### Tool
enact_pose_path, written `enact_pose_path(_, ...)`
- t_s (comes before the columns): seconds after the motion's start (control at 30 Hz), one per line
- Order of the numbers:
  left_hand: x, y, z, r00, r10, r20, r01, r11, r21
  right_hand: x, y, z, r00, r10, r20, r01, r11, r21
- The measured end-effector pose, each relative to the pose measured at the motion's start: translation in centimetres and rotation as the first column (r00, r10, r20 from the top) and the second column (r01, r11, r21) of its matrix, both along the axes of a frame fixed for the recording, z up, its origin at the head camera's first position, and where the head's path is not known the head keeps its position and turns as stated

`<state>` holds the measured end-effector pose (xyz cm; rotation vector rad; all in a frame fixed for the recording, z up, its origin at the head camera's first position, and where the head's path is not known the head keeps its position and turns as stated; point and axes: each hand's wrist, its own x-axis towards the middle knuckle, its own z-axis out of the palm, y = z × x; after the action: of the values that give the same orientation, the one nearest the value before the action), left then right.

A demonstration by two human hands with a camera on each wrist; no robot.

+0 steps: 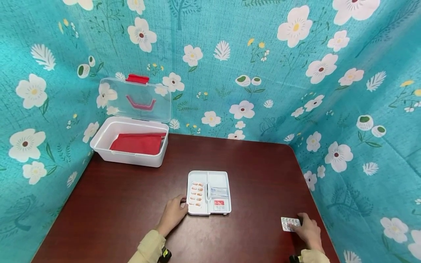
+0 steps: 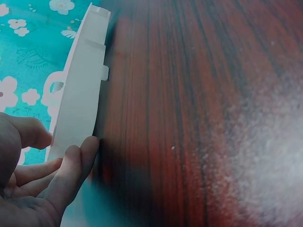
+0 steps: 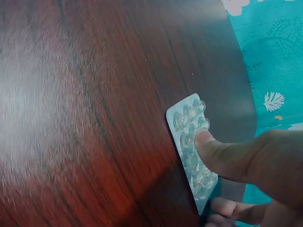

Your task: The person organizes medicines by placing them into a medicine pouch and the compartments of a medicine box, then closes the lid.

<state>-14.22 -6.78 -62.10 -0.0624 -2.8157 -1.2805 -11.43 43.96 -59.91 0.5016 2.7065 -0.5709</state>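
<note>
Left hand (image 1: pixel 173 214) at the near left edge of the white divided tray (image 1: pixel 208 192), fingers (image 2: pixel 75 163) relaxed and nearly straight, tips touching the tray's side wall, nothing gripped. Tray flat on the dark red-brown counter (image 1: pixel 131 204), about the middle of its near half; left compartment filled with a blister sheet of orange capsules (image 1: pixel 196 194), right compartment with a clear packet (image 1: pixel 219 191) and, nearer, a small red-and-white packet (image 1: pixel 219 204). Right hand (image 1: pixel 307 231) well apart from the tray, close to the counter's near right corner, on a silvery blister pack of pills (image 1: pixel 288 223): thumb tip pressed down on the bubbled face, other fingers curled at the pack's near edge, so pinching it lightly against the counter surface; whether lifted at all, impossible to tell. Pack flat or nearly so in the right wrist view, one long edge beside the counter's rim. At the far left corner, an open white storage box (image 1: pixel 129 145) with a red pouch (image 1: pixel 138 144) inside, clear lid (image 1: pixel 136 98) with red latch standing upright behind it. All around, teal cloth (image 1: pixel 263 73) printed with white flowers.
</note>
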Motion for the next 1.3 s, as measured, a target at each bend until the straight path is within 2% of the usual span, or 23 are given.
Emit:
enact_pose_path(0.17, 0.1, 0.0, -0.1, 1.000, -0.002, -0.001, 0.002, 1.000, -0.004, 0.1, -0.3, -0.2, 0.998, -0.016, -0.060, 0.013, 0.999, -0.052)
enact_pose_path(0.3, 0.0, 0.1, -0.2, 1.000, 0.003, 0.008, -0.003, 1.000, -0.002, -0.2, -0.3, -0.2, 0.998, -0.013, -0.065, 0.008, 0.997, -0.078)
enact_pose_path(0.47, 0.2, 0.1, -0.4, 1.000, 0.008, 0.022, -0.008, 1.000, -0.006, -0.2, -0.2, -0.3, 0.996, 0.044, -0.077, -0.048, 0.998, -0.047)
enact_pose_path(0.67, 0.4, 0.1, -0.4, 1.000, 0.011, 0.019, -0.011, 1.000, 0.001, 0.0, -0.8, -0.3, 0.995, 0.015, -0.102, -0.026, 0.994, -0.107)
enact_pose_path(0.8, 0.5, 0.1, -0.4, 1.000, 0.004, 0.011, -0.004, 1.000, -0.003, -0.1, -1.3, -0.1, 0.989, 0.032, -0.145, -0.049, 0.992, -0.117)
enact_pose_path(1.03, 0.3, 0.0, -0.4, 1.000, 0.007, 0.014, -0.007, 1.000, 0.000, -1.9, -3.8, 1.1, 0.964, 0.094, -0.249, -0.124, 0.987, -0.107)
enact_pose_path(1.3, 0.1, -0.2, -0.1, 1.000, -0.003, 0.012, 0.003, 1.000, 0.005, -5.0, -9.2, 1.8, 0.917, 0.131, -0.376, -0.193, 0.972, -0.133)
